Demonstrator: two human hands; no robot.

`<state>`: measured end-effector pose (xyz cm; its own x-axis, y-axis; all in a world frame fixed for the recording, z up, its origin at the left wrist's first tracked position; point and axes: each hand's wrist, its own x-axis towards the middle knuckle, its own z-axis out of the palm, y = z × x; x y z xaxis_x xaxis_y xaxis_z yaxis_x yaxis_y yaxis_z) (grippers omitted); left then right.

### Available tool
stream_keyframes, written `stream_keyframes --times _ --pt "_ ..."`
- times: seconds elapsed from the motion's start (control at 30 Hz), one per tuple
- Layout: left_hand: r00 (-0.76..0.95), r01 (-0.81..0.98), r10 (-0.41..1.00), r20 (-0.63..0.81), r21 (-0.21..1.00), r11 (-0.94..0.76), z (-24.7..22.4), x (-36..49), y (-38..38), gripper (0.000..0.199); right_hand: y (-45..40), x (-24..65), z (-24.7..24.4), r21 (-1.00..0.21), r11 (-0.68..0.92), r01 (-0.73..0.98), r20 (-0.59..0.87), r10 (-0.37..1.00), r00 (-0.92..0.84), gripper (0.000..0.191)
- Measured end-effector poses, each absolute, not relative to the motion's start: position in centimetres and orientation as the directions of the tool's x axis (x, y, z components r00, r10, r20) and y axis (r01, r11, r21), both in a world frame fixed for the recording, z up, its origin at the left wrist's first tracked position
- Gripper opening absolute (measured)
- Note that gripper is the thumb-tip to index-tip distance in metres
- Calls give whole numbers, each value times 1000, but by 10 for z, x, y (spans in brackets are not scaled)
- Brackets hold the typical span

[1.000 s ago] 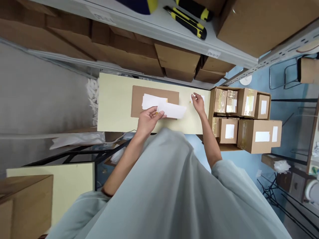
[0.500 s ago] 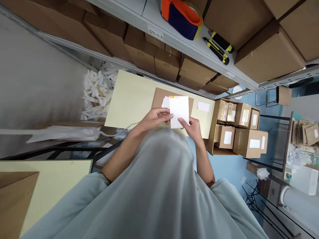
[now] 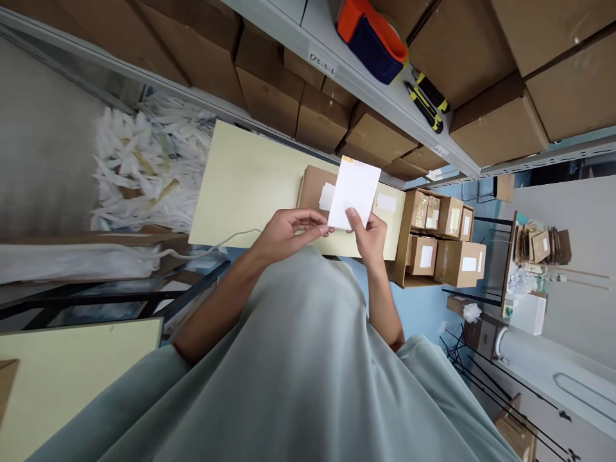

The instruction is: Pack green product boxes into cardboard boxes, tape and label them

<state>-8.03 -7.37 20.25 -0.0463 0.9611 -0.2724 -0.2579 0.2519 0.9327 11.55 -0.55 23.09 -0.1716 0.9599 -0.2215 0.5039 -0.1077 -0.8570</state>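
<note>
My right hand grips a white paper sheet by its lower edge, thumb on top and fingers behind. The sheet is stiff and flat, with a small orange-yellow mark in its upper left corner. My left hand is closed in a pinch at the sheet's lower left corner, the fingertips touching it. Behind the sheet a brown cardboard box lies on the pale yellow table, a white label on its top. The sheet covers part of this box.
A white slip lies on the table's right part. An open carton holding several labelled boxes stands at its right end. Above the far edge runs a shelf with boxes, an orange-blue tape dispenser and utility knives. Paper scraps pile up left.
The sheet, in my right hand, has moved up and a little right and now tilts clockwise. My left fingers have slid to its lower left corner. The camera view has shifted.
</note>
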Motion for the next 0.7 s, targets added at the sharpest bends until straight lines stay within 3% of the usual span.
stream_keyframes --times 0.27,0.5,0.6,0.7 --pt "-70 -257 961 -269 935 243 198 -109 -91 49 -23 87 231 -855 -90 512 -202 965 -169 63" --pt "-53 -259 968 -245 939 224 193 -128 -104 46 -37 63 212 -819 -112 562 -273 939 -211 57" --pt "-66 -246 974 -218 949 196 192 -133 -109 42 -42 58 208 -775 -12 632 -163 970 -182 56" --pt "-84 -214 981 -177 964 156 188 -137 -112 37 -48 58 215 -814 110 571 -68 957 -281 48"
